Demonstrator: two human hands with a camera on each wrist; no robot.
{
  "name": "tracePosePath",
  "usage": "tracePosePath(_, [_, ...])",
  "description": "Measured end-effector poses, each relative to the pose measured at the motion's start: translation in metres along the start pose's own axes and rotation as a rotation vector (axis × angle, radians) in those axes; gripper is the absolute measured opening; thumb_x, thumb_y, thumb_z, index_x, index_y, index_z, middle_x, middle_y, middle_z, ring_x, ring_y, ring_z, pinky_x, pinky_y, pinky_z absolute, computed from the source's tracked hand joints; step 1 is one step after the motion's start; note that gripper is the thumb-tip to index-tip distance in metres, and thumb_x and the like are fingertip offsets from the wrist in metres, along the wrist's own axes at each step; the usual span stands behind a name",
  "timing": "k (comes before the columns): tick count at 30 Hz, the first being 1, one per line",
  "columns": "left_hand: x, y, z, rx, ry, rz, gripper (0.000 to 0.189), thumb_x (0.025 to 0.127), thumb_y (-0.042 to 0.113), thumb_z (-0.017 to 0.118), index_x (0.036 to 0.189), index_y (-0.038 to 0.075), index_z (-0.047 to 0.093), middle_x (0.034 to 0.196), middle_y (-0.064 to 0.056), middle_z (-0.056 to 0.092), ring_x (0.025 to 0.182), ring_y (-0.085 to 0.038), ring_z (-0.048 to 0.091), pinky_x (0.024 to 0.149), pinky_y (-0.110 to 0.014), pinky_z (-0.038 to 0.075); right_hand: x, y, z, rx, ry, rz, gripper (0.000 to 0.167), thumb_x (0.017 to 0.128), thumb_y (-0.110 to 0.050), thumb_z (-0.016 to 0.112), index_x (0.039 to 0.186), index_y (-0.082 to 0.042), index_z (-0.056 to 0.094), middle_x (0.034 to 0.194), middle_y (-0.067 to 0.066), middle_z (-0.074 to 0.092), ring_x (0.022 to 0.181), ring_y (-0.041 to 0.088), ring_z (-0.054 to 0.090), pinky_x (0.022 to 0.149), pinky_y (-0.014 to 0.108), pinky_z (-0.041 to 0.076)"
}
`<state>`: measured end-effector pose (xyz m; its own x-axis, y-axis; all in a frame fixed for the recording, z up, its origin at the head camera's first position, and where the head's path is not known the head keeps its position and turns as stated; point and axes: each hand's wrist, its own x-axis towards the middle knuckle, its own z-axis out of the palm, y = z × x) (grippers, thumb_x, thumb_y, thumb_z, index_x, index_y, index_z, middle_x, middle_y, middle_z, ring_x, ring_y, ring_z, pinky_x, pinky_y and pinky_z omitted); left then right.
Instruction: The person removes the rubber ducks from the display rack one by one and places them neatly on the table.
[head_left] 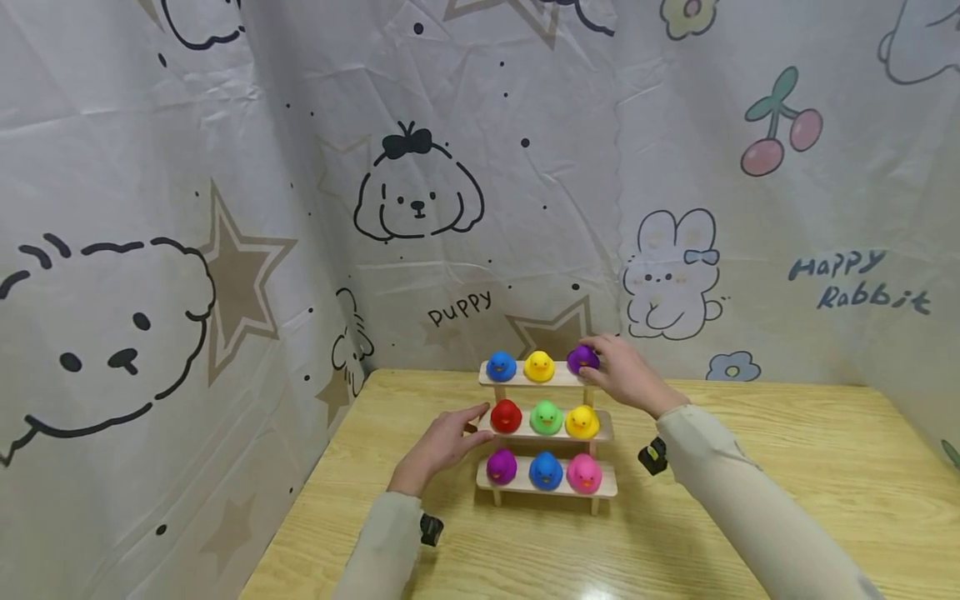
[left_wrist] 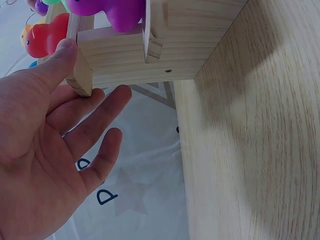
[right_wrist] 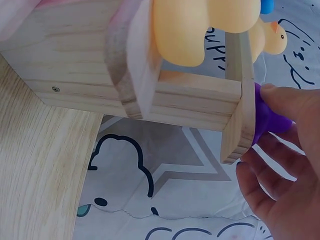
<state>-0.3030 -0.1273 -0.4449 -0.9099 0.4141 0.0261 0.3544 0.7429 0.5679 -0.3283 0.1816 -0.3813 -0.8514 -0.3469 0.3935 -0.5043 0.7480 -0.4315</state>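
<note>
A three-tier wooden stand [head_left: 545, 489] holds rubber ducks in several colours. At the right end of its top shelf, my right hand [head_left: 628, 375] grips a purple rubber duck [head_left: 582, 360]. The right wrist view shows the thumb and fingers around that purple duck [right_wrist: 267, 117], whose base is at the shelf. My left hand [head_left: 442, 446] pinches the left end of the middle shelf, beside a red duck [head_left: 506, 417]. In the left wrist view the thumb lies on the shelf end [left_wrist: 82, 80] and fingers reach under it; the other fingers are spread.
Blue [head_left: 501, 367] and yellow [head_left: 539, 367] ducks share the top shelf. Green [head_left: 546, 418] and yellow ducks sit on the middle one; purple, blue and pink [head_left: 584, 473] ducks line the bottom. The stand is on a wooden table [head_left: 787, 467] before a printed curtain [head_left: 525, 208].
</note>
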Motion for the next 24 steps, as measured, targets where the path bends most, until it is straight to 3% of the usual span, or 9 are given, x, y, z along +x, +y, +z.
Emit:
tracePosePath(16, [0.003, -0.001, -0.001, -0.008, 0.007, 0.011, 0.058, 0.093, 0.036, 0.059, 0.143, 0.010, 0.043, 0.140, -0.007, 0.049, 0.106, -0.023, 0.060, 0.087, -0.037, 0.050, -0.005, 0.005, -0.007, -0.040, 0.025, -0.033, 0.040, 0.088, -0.013, 0.069, 0.122, 0.005, 0.057, 0.115, 0.021, 0.057, 0.104, 0.036, 0.054, 0.088, 0.047, 0.047])
tracePosePath(24, [0.002, 0.000, 0.001, 0.002, -0.004, -0.004, 0.058, 0.092, 0.036, 0.059, 0.143, 0.013, 0.043, 0.139, -0.006, 0.049, 0.104, -0.021, 0.061, 0.087, -0.035, 0.050, -0.017, 0.012, -0.017, -0.051, 0.055, -0.046, 0.034, 0.087, -0.010, 0.069, 0.116, 0.004, 0.059, 0.104, 0.017, 0.058, 0.095, 0.032, 0.056, 0.082, 0.046, 0.049])
